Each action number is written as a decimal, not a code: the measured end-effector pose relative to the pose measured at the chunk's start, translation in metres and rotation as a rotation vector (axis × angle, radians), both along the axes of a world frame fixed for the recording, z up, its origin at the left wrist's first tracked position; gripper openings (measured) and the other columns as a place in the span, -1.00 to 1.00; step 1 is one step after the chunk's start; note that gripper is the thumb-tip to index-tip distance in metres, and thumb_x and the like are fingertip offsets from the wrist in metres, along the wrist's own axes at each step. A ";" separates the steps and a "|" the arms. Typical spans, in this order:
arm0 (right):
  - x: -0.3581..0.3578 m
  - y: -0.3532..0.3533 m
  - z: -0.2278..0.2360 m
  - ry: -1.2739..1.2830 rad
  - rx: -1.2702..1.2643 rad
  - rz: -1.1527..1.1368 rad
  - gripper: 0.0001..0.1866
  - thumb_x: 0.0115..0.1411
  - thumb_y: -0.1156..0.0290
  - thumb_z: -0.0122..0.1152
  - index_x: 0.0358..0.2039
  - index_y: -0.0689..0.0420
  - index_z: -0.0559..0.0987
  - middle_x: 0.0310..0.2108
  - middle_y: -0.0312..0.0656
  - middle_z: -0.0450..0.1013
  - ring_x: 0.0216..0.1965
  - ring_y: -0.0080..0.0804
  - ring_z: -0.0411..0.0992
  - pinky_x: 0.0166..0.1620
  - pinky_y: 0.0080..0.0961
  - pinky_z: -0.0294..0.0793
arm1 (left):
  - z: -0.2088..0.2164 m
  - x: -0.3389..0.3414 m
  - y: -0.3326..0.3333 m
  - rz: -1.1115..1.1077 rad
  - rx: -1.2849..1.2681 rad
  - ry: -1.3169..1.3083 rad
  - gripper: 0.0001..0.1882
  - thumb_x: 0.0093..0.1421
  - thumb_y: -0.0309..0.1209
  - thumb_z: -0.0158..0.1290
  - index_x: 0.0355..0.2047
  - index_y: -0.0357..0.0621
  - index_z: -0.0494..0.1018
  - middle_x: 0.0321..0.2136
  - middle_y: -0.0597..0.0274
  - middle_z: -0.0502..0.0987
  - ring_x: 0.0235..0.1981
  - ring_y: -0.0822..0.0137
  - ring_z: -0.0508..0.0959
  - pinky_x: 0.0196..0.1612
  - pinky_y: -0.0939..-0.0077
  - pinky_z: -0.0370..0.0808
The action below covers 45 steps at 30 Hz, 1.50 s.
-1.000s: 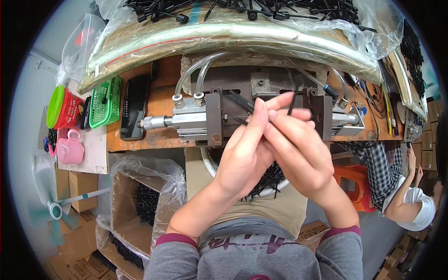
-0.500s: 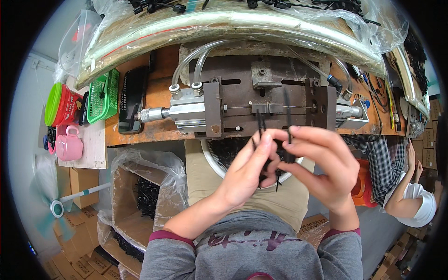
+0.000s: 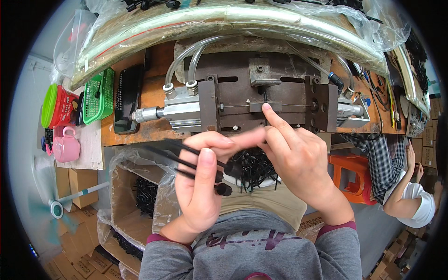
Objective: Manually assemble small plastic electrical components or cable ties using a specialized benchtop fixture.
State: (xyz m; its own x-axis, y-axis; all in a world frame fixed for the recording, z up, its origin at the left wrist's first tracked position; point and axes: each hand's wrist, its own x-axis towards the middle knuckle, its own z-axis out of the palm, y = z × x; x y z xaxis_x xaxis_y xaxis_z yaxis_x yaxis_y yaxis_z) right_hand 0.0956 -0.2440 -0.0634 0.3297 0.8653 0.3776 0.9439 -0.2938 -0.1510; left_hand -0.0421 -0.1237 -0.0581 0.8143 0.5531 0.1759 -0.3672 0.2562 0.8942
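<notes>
My left hand is closed around several thin black plastic rods with thick heads. Their shafts point up and to the left, their heads toward my lap. The outstretched index finger of my right hand touches the small dark block in the middle of the metal fixture. Just beyond that fingertip a black rod lies across the block toward the bracket. My other right fingers are bent, with nothing visible in them. Below my hands a pile of black rods fills a white basin on my lap.
Metal cylinders with clear hoses flank the fixture. Left are a dark tray, a green basket and a pink cup. A plastic-lined carton stands below. Another person sits right, near an orange stool.
My hands have parted. The left has moved down and left with the rods; the right has gone up to the fixture, where a rod now shows at the block.
</notes>
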 end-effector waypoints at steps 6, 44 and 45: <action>0.009 0.001 0.008 0.106 0.149 0.123 -0.72 -0.12 0.48 0.32 -0.31 0.18 0.58 -0.11 -0.08 0.59 -0.46 -0.34 0.56 -0.42 -0.51 0.52 | -0.002 0.008 0.004 0.035 0.070 -0.081 -0.72 0.50 -0.43 -0.32 0.07 -0.37 0.23 0.24 -0.54 0.24 0.36 -0.08 0.25 0.42 0.12 0.12; -0.010 -0.024 0.011 0.313 0.388 0.475 -0.64 -0.23 0.51 0.32 -0.31 0.35 0.64 -0.24 0.02 0.55 -0.40 -0.27 0.57 -0.33 -0.45 0.62 | 0.000 0.018 -0.011 -0.123 -0.121 0.081 -0.55 0.37 -0.19 0.05 0.11 -0.20 0.26 -0.31 0.36 0.27 -0.29 0.46 0.30 -0.13 0.53 0.30; -0.011 -0.027 0.012 0.306 0.400 0.344 -0.64 -0.22 0.58 0.39 -0.31 0.35 0.65 -0.21 0.05 0.53 -0.32 -0.24 0.57 -0.32 -0.40 0.62 | 0.001 0.012 -0.009 -0.136 -0.147 0.168 -0.20 0.23 -0.33 0.19 0.36 -0.33 0.05 -0.15 0.31 0.30 -0.23 0.47 0.31 -0.09 0.57 0.32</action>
